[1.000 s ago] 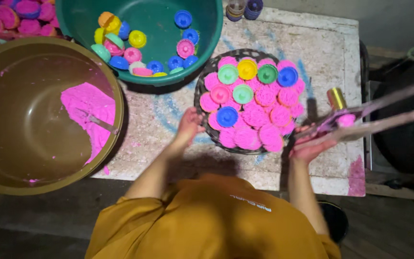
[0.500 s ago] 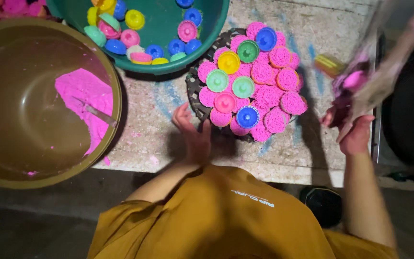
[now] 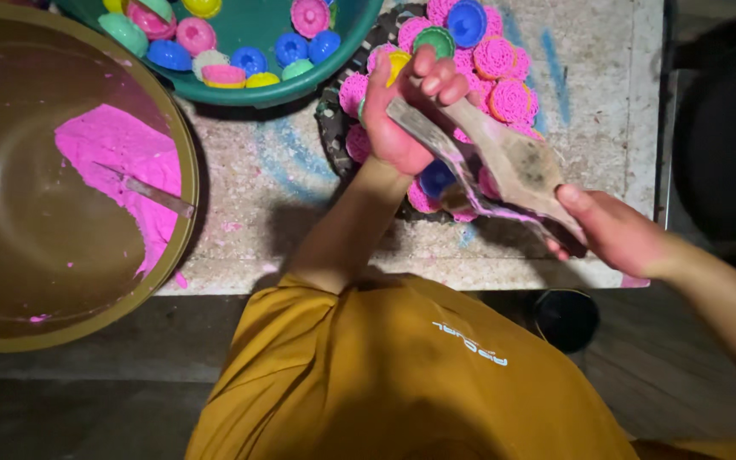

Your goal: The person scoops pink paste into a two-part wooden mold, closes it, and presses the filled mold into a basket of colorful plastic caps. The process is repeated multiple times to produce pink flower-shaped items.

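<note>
My left hand (image 3: 398, 115) is closed around the far end of a wooden two-armed tool (image 3: 508, 166) smeared with pink. A yellow mould (image 3: 399, 61) shows just above its fingers. My right hand (image 3: 613, 232) grips the tool's near end, at the table's front edge. The tool lies slantwise over a round dark tray (image 3: 331, 128) packed with pink ridged cakes (image 3: 504, 58) and a few blue and green plastic moulds (image 3: 465, 20).
A green basin (image 3: 300, 92) of several coloured moulds stands at the back. A big brown bowl (image 3: 187, 170) on the left holds pink powder (image 3: 117, 149) and a metal spoon (image 3: 153, 192). The stained stone table (image 3: 249, 179) ends by my mustard shirt; a dark round object (image 3: 566, 319) sits below.
My right hand swung the wooden tool in from the right over the tray. My left hand rose from the table by the tray and took hold of the tool's far end.
</note>
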